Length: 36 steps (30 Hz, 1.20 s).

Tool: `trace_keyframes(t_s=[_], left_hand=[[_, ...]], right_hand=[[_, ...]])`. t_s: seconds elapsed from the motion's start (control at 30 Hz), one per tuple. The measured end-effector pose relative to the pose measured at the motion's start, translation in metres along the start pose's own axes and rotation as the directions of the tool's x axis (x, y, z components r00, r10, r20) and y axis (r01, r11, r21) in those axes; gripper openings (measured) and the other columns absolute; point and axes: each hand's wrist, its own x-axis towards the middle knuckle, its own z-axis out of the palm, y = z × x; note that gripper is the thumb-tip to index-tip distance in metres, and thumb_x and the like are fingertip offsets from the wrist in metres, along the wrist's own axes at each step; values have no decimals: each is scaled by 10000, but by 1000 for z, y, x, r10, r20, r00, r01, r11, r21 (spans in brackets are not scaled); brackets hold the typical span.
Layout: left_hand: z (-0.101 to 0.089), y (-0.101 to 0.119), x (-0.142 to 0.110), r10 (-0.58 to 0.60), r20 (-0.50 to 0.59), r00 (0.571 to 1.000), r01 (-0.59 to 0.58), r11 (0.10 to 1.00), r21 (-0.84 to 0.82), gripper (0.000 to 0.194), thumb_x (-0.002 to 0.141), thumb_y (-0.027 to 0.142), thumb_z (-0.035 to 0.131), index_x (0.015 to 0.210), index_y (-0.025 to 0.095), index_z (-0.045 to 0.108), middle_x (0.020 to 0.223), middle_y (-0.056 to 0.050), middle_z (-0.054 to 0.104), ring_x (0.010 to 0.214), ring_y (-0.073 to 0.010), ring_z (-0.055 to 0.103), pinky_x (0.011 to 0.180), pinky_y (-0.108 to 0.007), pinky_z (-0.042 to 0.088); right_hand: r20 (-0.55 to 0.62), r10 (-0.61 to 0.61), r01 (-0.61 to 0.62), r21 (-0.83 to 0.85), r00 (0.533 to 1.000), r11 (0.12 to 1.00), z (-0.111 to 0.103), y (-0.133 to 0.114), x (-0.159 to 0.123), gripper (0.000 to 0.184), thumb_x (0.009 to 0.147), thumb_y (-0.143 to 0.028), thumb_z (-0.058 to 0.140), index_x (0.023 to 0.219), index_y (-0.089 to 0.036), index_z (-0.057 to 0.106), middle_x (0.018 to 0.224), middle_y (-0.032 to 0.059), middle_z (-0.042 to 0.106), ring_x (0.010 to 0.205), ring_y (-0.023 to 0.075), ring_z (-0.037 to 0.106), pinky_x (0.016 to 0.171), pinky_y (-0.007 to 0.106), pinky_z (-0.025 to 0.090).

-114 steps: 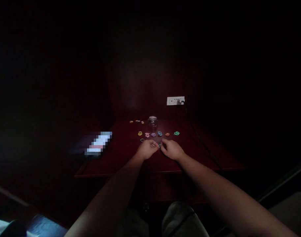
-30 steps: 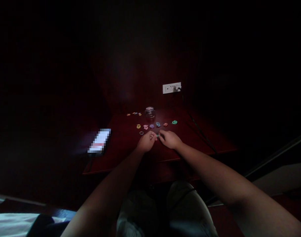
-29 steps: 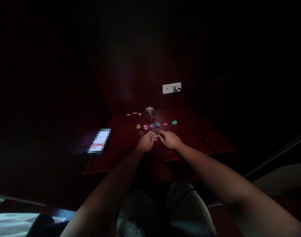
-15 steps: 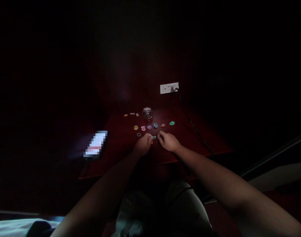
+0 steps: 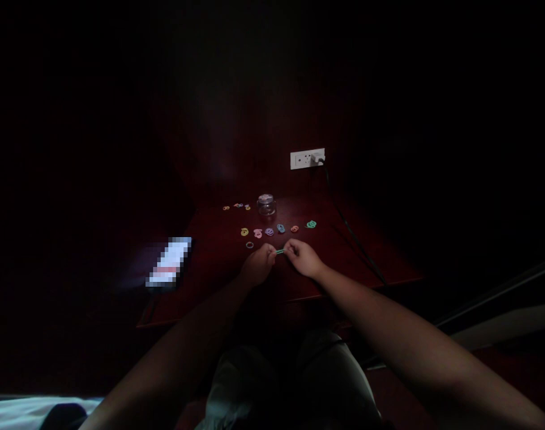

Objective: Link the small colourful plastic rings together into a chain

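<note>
A small green elastic band (image 5: 280,251) is stretched between my two hands, its two strands running side by side. My left hand (image 5: 259,263) pinches one end of it. The other end is gripped by the fingers of my right hand (image 5: 302,258). Just beyond my hands lies a row of small band piles: yellow (image 5: 244,232), pink (image 5: 258,233), purple (image 5: 269,232), blue (image 5: 280,228), orange (image 5: 294,229) and green (image 5: 311,224). One multicoloured band ring (image 5: 249,245) rests alone near my left hand.
A clear lidded jar (image 5: 266,205) stands at the back of the dark red table (image 5: 218,263). Several loose bands (image 5: 239,205) lie left of it. A lit phone (image 5: 169,263) is at the left edge. From the wall socket (image 5: 307,159), a black cable (image 5: 350,230) crosses the right side.
My right hand has taken hold of the green band's free end. The band, which hung loose from my left hand, is now pulled taut between both hands.
</note>
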Motion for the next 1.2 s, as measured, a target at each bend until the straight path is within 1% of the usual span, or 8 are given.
trace_keyframes(t_s=[0.37,0.47,0.57,0.63,0.73,0.8,0.9,1.2], left_hand=[[-3,-4,-5,44,19,999,-43,996,-76,202,866,322,322,842,190,474,700,18,527,624,-124,480,603,-246,358],[-4,-7,-6,30,10,1000,-28,989,-148,216,863,338,322,835,186,473,666,27,502,604,-119,461,590,-243,355],[-5,-9,-5,13,-20,1000,-17,974,-225,218,863,330,314,815,178,463,639,32,476,590,-114,446,593,-243,356],[-5,-9,-5,1,-20,1000,-6,968,-252,217,864,323,310,810,177,461,625,34,466,579,-113,438,590,-242,356],[-6,-7,-3,-23,-6,1000,21,972,-234,210,857,327,333,815,179,476,631,30,480,585,-116,442,582,-240,357],[-6,-6,-2,-25,-7,1000,23,977,-213,210,852,332,349,820,178,488,665,21,507,613,-119,457,590,-239,361],[-6,-6,-1,-11,-16,1000,8,982,-191,207,845,338,367,826,177,495,720,12,537,652,-124,474,613,-241,367],[-8,-4,1,3,-16,1000,-6,976,-219,209,853,329,358,828,173,495,757,1,549,696,-126,489,635,-237,380]], right_hand=[[24,91,-94,317,996,944,-4,3,-2,207,715,-362,508,668,-164,473,501,-55,428,427,68,357,421,192,267],[-6,124,-113,359,992,926,-7,4,-1,227,706,-386,508,655,-171,459,472,-67,383,403,60,314,402,189,234],[-66,168,-129,391,984,911,-13,5,0,233,750,-409,423,694,-184,436,441,-81,327,375,62,262,380,190,194],[-76,184,-140,397,980,907,-14,3,-1,240,753,-420,424,716,-184,440,430,-85,320,366,60,250,374,191,183],[-28,167,-146,359,986,922,-10,-3,-4,246,665,-393,579,718,-166,500,441,-81,364,385,51,276,386,184,199],[29,133,-136,238,991,962,-4,-8,-6,246,651,-376,602,742,-156,542,442,-77,393,390,50,296,391,182,211],[30,114,-117,141,993,983,5,-13,-5,235,656,-347,603,780,-150,573,440,-82,393,392,48,306,398,179,218],[7,106,-106,180,994,978,14,-4,5,216,692,-365,557,672,-150,569,441,-68,383,394,51,273,384,194,188]])
